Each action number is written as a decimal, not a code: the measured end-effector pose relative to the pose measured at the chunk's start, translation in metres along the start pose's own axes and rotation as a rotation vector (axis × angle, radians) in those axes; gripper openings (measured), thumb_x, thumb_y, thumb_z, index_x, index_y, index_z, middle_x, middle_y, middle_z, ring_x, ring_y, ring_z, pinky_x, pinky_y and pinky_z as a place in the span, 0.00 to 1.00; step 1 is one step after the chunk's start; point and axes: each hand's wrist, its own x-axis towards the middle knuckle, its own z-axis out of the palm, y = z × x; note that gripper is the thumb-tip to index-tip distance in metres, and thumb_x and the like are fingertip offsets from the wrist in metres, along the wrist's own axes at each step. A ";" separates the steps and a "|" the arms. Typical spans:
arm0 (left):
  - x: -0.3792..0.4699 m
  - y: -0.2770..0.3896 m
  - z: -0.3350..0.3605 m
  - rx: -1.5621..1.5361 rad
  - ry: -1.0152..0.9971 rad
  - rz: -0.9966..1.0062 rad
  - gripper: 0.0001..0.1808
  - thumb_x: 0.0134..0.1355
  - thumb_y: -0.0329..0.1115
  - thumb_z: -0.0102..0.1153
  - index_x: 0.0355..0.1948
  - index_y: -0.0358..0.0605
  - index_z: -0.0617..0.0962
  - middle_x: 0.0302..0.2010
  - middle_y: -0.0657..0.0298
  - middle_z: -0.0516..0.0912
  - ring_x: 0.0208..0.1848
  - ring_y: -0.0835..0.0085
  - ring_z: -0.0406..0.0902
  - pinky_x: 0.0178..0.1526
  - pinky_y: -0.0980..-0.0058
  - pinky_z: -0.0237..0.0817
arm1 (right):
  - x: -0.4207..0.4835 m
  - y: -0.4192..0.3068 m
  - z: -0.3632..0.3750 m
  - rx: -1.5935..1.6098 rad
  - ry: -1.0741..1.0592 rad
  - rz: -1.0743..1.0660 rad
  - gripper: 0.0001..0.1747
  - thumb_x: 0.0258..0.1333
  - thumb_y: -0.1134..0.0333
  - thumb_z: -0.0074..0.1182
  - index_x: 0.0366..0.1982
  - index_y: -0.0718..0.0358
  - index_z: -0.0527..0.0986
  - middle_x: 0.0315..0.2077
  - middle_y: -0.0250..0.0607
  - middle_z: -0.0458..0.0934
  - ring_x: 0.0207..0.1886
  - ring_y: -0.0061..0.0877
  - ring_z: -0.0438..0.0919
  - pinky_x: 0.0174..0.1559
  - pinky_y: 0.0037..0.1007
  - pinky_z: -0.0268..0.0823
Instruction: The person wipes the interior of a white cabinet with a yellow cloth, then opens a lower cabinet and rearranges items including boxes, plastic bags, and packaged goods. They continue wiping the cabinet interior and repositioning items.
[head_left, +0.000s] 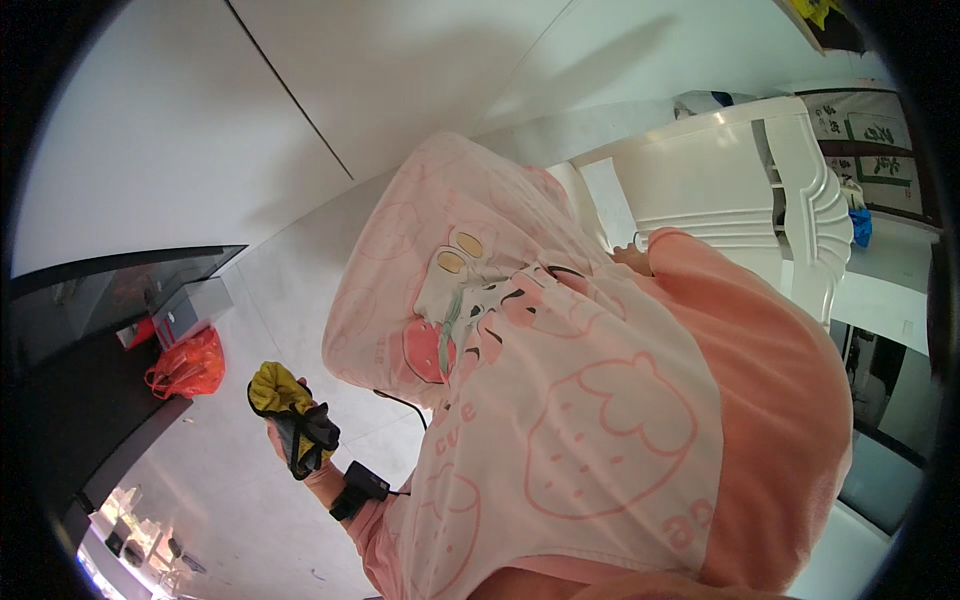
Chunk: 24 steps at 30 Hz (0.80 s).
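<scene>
On the left, my left hand (277, 441) grips a bunched yellow and grey cloth (296, 420) with black edging. Its folds cover most of the palm and fingers. A small black device (365, 481) is strapped around that wrist, with a thin cable running from it. To the right, past a salmon-pink sleeve, part of my right hand (634, 259) shows beside a white panelled piece of furniture (697, 172). The sleeve and a pink printed garment (600, 442) hide the rest of it, so its grip cannot be made out.
A red plastic bag (191, 364) and a grey box (193, 309) stand at the left by a dark glossy panel (82, 322). Pale floor tiles (375, 420) lie below. A white wall (187, 127) with a dark seam fills the upper left. A blue item (861, 227) is far right.
</scene>
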 end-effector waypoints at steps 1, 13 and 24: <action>-0.001 0.002 0.000 -0.016 -0.031 -0.011 0.34 0.69 0.53 0.43 0.70 0.46 0.61 0.64 0.39 0.67 0.46 0.46 0.80 0.48 0.51 0.75 | -0.004 0.000 0.003 0.012 -0.005 0.005 0.07 0.57 0.66 0.52 0.38 0.57 0.75 0.45 0.36 0.75 0.46 0.35 0.77 0.40 0.40 0.71; -0.008 0.034 0.002 0.131 -0.134 0.071 0.36 0.68 0.53 0.45 0.71 0.47 0.57 0.65 0.38 0.66 0.46 0.47 0.79 0.49 0.51 0.74 | -0.030 0.010 0.019 0.122 -0.041 0.056 0.05 0.56 0.66 0.53 0.35 0.58 0.76 0.42 0.34 0.75 0.41 0.30 0.78 0.33 0.35 0.70; -0.059 0.088 -0.037 0.068 -0.219 -0.038 0.36 0.70 0.50 0.44 0.73 0.50 0.53 0.71 0.44 0.57 0.60 0.46 0.70 0.60 0.47 0.63 | -0.118 -0.105 -0.144 1.150 -0.189 0.054 0.14 0.63 0.54 0.52 0.29 0.57 0.73 0.21 0.21 0.63 0.19 0.06 0.56 0.16 0.11 0.46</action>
